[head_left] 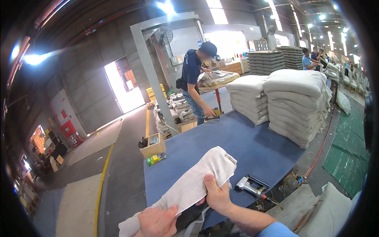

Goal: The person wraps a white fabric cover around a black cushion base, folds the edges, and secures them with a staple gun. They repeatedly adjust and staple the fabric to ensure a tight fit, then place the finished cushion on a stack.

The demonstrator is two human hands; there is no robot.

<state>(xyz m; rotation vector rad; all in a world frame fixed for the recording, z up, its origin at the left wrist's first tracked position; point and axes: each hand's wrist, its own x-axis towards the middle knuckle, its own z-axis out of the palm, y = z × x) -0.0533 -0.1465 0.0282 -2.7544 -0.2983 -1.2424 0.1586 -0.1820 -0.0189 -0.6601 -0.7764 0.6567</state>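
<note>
Hands (pixel 158 222) (pixel 218 194) — two on one pad (pixel 193 179), stapler (pixel 248 185) — one

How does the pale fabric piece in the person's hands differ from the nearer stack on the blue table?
The pale fabric piece is one long, narrow shape, while the nearer stack is a bulky pile of many layers. The pale fabric piece is held slantwise by the left hand and right hand; the nearer stack stands on the blue table with no hand on it. Both show off-white fabric.

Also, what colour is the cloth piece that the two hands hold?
The cloth piece is plain off-white, seen best in the head view.
</note>
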